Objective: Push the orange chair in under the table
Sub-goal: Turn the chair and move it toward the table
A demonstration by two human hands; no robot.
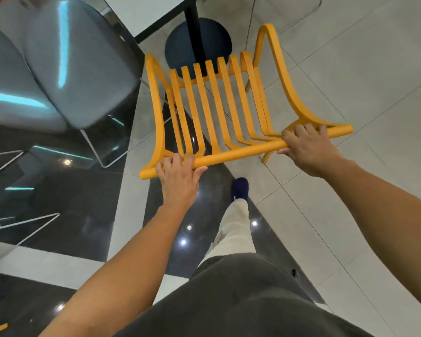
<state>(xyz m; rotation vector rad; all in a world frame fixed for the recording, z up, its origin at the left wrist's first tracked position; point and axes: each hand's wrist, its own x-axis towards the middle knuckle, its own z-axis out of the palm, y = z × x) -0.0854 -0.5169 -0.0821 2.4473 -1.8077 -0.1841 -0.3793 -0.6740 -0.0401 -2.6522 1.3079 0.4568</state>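
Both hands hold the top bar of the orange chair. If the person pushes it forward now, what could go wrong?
1. The table's black post and round base stand right ahead of the chair; the front legs could hit them.
2. The grey chair sits close on the left, so the frame may scrape it.
3. The foot is near a rear leg and could get caught.

Both arms reaching forward; left hand (179, 177) and right hand (306, 148) each curling fingers closed, palms down.
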